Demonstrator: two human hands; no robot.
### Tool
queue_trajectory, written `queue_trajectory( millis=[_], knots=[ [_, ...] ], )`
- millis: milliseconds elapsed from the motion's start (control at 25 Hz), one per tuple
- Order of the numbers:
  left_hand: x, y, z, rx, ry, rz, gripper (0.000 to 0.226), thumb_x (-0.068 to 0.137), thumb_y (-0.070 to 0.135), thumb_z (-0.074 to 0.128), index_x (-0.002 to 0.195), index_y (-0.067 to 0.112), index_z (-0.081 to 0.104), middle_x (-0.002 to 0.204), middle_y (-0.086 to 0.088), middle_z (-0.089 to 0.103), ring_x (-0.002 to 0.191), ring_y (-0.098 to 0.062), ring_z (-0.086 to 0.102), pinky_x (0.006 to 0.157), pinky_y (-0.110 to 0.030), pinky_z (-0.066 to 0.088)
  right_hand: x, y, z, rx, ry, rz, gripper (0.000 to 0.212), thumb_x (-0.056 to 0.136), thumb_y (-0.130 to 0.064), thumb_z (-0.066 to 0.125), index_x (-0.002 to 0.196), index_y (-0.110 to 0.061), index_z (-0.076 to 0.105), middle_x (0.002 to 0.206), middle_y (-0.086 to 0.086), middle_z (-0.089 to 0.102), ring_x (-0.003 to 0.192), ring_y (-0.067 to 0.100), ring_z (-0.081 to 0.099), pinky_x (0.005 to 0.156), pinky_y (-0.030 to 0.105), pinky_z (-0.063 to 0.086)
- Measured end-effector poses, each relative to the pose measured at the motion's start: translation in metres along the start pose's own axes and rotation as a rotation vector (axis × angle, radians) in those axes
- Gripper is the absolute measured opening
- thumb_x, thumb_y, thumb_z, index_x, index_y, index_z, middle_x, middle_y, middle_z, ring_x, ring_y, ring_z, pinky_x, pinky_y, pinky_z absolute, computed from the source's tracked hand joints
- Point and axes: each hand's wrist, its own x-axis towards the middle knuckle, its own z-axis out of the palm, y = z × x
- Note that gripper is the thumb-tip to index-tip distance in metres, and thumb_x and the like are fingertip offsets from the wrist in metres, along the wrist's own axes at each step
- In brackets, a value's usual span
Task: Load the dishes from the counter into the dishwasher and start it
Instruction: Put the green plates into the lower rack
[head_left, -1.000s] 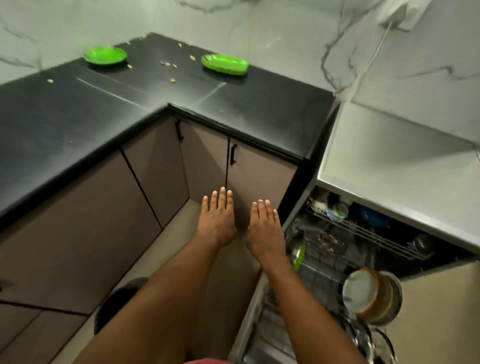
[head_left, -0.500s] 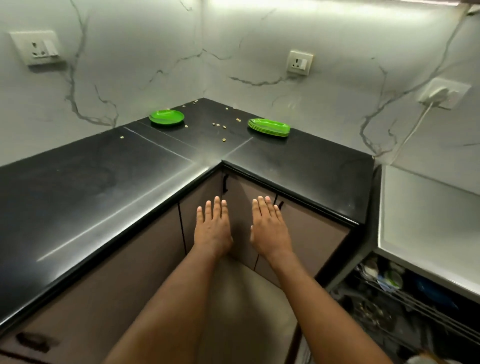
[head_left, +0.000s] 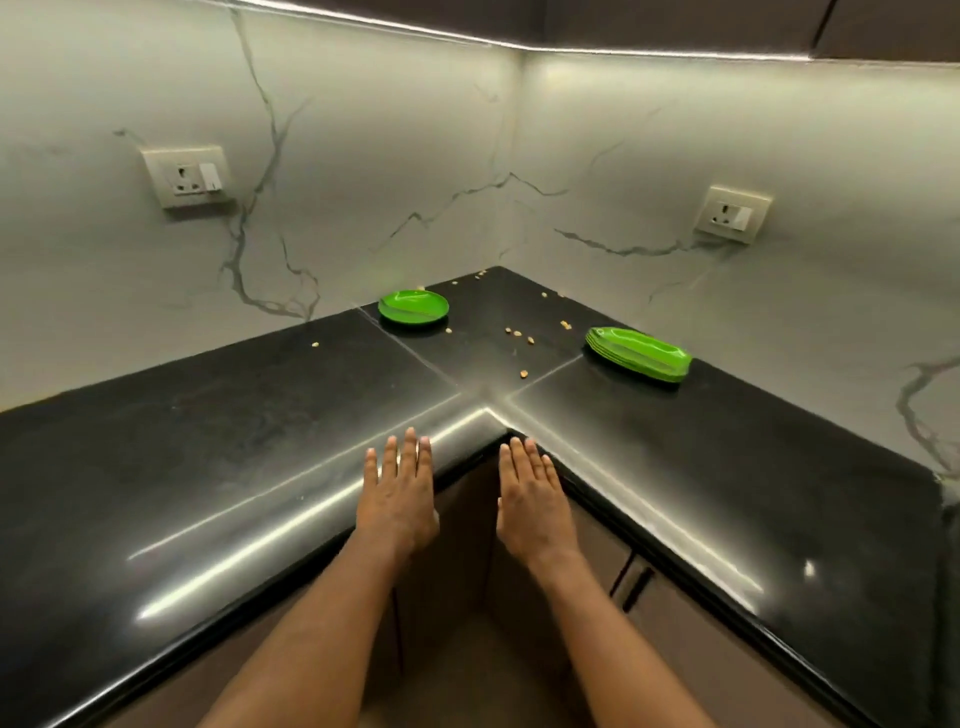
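– Fingers (head_left: 410, 457), how do they lie?

– Straight and close together on both hands, palms down. The left hand (head_left: 397, 499) and right hand (head_left: 535, 506) are side by side, a little apart, and both are empty.

– Touching anything?

– The left fingertips lie over the counter (head_left: 208, 441) edge and the right ones reach the inner corner. I cannot tell whether either is in contact.

– And the dishes?

– One round green plate (head_left: 413, 306) sits flat at the far end of the left run, near the wall (head_left: 363, 156). A stack (head_left: 639, 356) of green plates is on the right run, well apart from it. Both are far from the hands.

– What's between them?

– Crumbs (head_left: 519, 335) scattered over the back corner.

– The surface?

– Glossy black, L-shaped, with seams meeting at the corner.

– The room?

– Pale veined walls with two sockets (head_left: 186, 176), one on each side. A light strip (head_left: 623, 51) runs along the top, and brown cabinets (head_left: 701, 649) stand under the counter.
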Motion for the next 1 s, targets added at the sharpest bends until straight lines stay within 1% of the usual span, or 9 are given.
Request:
queue_trajectory(
  millis=[80,160,320,440,520,600,720,760,1000],
  knots=[
    [0.025,-0.002,0.001,-0.006,0.006,-0.058,0.084,0.098,0.029,0.044,0.155,0.011,-0.015,0.162,-0.012,-0.021,0.150,-0.032,-0.017,0.121,-0.052,-0.008,0.033,0.018,0.009,-0.012,-0.011,-0.033,0.069,0.094,-0.012,0.046,0.154,-0.006,0.012,0.161,0.013,0.012,0.150,0.027,0.005,0.118,0.038,-0.001],
    [0.041,-0.007,0.000,0.005,-0.044,-0.088,0.085,0.099,0.032,0.045,0.155,0.010,-0.014,0.162,-0.013,-0.021,0.150,-0.033,-0.016,0.121,-0.053,-0.007,0.060,0.027,0.016,-0.017,-0.047,-0.086,0.068,0.095,-0.011,0.044,0.154,-0.006,0.012,0.161,0.013,0.011,0.150,0.027,0.005,0.118,0.037,-0.001],
    [0.092,-0.022,0.001,0.035,-0.119,-0.146,0.103,0.093,0.047,0.059,0.155,0.010,-0.014,0.161,-0.013,-0.023,0.149,-0.035,-0.016,0.119,-0.054,-0.006,0.117,0.037,0.038,0.020,-0.013,-0.133,0.069,0.091,-0.009,0.051,0.152,-0.005,0.020,0.159,0.014,0.020,0.149,0.027,0.012,0.115,0.036,0.000],
    [0.144,-0.032,-0.004,0.050,-0.163,-0.154,0.113,0.088,0.049,0.066,0.155,0.008,-0.015,0.161,-0.013,-0.023,0.149,-0.036,-0.017,0.118,-0.055,-0.007,0.164,0.044,0.058,0.012,-0.055,-0.185,0.068,0.094,-0.011,0.045,0.154,-0.008,0.013,0.161,0.011,0.012,0.150,0.025,0.005,0.115,0.034,-0.005],
    [0.181,-0.038,-0.007,0.042,-0.162,-0.155,0.116,0.086,0.049,0.069,0.154,0.008,-0.015,0.161,-0.013,-0.023,0.149,-0.036,-0.017,0.118,-0.055,-0.007,0.195,0.045,0.071,0.000,-0.065,-0.194,0.067,0.094,-0.010,0.043,0.154,-0.008,0.013,0.162,0.011,0.012,0.150,0.025,0.005,0.117,0.034,-0.003],
    [0.217,-0.046,-0.008,0.025,-0.182,-0.153,0.119,0.084,0.050,0.071,0.155,0.008,-0.015,0.162,-0.013,-0.022,0.149,-0.036,-0.016,0.118,-0.056,-0.007,0.228,0.044,0.087,-0.050,-0.104,-0.196,0.069,0.090,-0.011,0.051,0.152,-0.006,0.023,0.159,0.013,0.022,0.149,0.027,0.014,0.118,0.036,0.006],
    [0.274,-0.066,-0.004,0.002,-0.237,-0.169,0.123,0.081,0.046,0.076,0.155,0.009,-0.015,0.162,-0.012,-0.022,0.149,-0.036,-0.016,0.118,-0.056,-0.006,0.280,0.043,0.106,-0.099,-0.107,-0.167,0.076,0.069,-0.016,0.075,0.140,-0.004,0.048,0.145,0.014,0.047,0.137,0.030,0.041,0.111,0.039,0.027],
    [0.292,-0.074,-0.005,-0.001,-0.252,-0.172,0.123,0.080,0.044,0.077,0.155,0.009,-0.015,0.162,-0.012,-0.022,0.149,-0.036,-0.016,0.119,-0.056,-0.006,0.298,0.043,0.111,-0.089,-0.103,-0.156,0.077,0.064,-0.018,0.078,0.136,-0.005,0.053,0.141,0.014,0.052,0.134,0.029,0.046,0.109,0.039,0.033],
    [0.372,-0.096,-0.004,-0.065,-0.318,-0.183,0.131,0.075,0.045,0.082,0.155,0.010,-0.016,0.162,-0.012,-0.023,0.149,-0.038,-0.016,0.120,-0.057,-0.003,0.374,0.042,0.142,-0.103,-0.114,-0.229,0.076,0.047,-0.012,0.082,0.121,-0.005,0.066,0.126,0.013,0.064,0.119,0.029,0.060,0.095,0.043,0.050]
  ],
)
